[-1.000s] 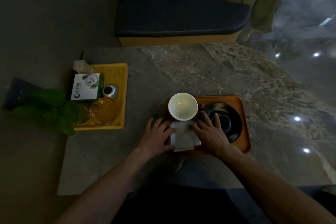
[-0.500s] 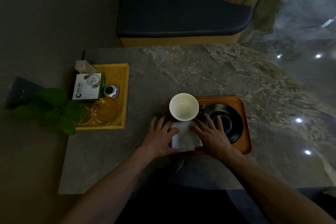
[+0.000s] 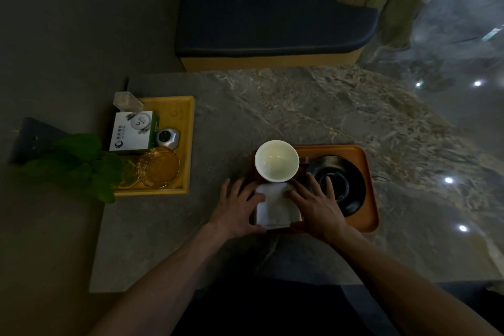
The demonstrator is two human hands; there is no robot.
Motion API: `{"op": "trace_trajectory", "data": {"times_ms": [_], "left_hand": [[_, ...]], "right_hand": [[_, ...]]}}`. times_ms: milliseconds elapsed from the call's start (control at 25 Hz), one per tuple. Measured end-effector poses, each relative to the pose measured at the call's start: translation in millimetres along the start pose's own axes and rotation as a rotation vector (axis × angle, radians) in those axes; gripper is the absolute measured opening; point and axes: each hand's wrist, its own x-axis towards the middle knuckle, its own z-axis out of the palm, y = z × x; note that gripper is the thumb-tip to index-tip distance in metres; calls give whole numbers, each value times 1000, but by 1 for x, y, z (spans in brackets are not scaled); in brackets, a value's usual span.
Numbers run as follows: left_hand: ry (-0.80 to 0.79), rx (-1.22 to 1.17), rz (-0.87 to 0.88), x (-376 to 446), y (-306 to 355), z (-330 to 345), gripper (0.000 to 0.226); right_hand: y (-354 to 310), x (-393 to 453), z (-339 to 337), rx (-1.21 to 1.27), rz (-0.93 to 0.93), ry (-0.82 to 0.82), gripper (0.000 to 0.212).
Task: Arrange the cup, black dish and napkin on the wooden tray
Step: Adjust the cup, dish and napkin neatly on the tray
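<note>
An orange-brown wooden tray (image 3: 366,194) lies on the marble table. A white cup (image 3: 276,160) stands upright at the tray's far left. The round black dish (image 3: 344,181) rests on the tray's right half. A folded white napkin (image 3: 275,206) lies at the tray's near left, just in front of the cup. My left hand (image 3: 236,209) lies flat at the napkin's left edge, fingers spread, thumb on the cloth. My right hand (image 3: 317,206) presses flat on the napkin's right edge, its fingers reaching over the dish's near rim.
A yellow tray (image 3: 188,144) at the table's left holds a white and green box (image 3: 132,132), a silver object (image 3: 167,138), a clear glass (image 3: 126,101) and an amber glass dish (image 3: 158,166). A green plant (image 3: 79,163) overhangs its near corner. A bench (image 3: 272,27) stands beyond the table.
Both hands have stayed flat on the napkin's two sides with only slight shifts. The cup, dish and tray have not moved.
</note>
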Motion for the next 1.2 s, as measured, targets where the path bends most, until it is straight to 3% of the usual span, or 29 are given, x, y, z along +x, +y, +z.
{"op": "trace_trajectory", "data": {"times_ms": [440,720,1200], "left_hand": [[43,-41,-28,-1,-2,1,92],[44,14,-13,-2,1,0,91],[63,8,13,-2,-2,3,89]], "right_hand": [[3,-12,-1,10,65,46,91],[5,-3,-7,-61,34,-11,102],[6,-4,2,-26,36,5,100]]}}
